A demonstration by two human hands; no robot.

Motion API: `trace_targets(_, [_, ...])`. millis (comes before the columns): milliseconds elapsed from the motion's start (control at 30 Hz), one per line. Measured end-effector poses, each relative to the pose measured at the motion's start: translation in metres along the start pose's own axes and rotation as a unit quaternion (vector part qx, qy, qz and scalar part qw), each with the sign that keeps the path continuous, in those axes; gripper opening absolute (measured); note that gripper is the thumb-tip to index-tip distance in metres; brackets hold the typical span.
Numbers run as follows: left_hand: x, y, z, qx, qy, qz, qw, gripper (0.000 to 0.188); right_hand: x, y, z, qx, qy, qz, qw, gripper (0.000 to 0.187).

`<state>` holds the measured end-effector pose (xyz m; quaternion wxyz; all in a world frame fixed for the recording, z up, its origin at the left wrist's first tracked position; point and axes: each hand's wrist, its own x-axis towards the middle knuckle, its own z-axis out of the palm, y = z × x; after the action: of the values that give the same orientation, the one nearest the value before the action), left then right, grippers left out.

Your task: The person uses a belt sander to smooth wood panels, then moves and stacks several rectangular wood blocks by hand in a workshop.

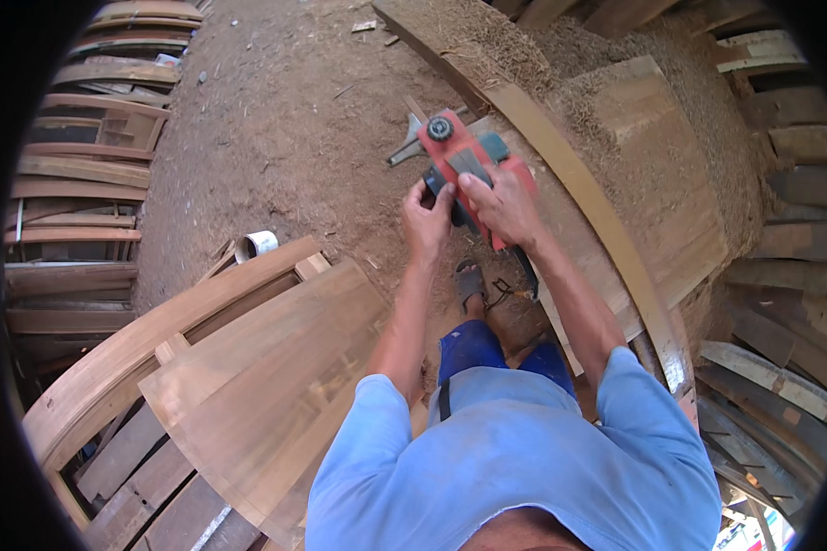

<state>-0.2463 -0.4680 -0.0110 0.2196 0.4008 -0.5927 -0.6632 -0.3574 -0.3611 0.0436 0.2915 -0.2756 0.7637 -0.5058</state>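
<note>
A red electric planer (455, 142) with a black knob is held out ahead of me, above the ground and beside the boards. My left hand (426, 220) is closed around its near left side, thumb and fingertips against the black parts. On the planer's right side, my right hand (505, 204) grips the body, its thumb by a grey flat piece (470, 165) on top. I cannot tell whether that piece is loose or part of the tool. The planer's underside is hidden. Past it, a metal clamp-like bar (404, 150) shows partly.
A long narrow board (583, 184) stands on edge along the right, beside a wide panel (662, 165) strewn with shavings. Left of me lie a wooden panel (257, 354), a curved frame (119, 367) and a white cup (255, 244). Stacked timber (87, 165) lines both sides.
</note>
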Motion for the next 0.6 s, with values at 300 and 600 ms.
trace_targets(300, [0.006,-0.008,-0.041,0.114,0.032,0.037,0.992,0.041,-0.007,-0.030,0.022,-0.011,-0.038,-0.038,0.998,0.052])
trace_targets(600, [-0.153,-0.064,-0.098,0.132,0.029,-0.110,0.985,0.051,-0.124,0.001,0.062,0.065,-0.159,0.047,0.984,0.051])
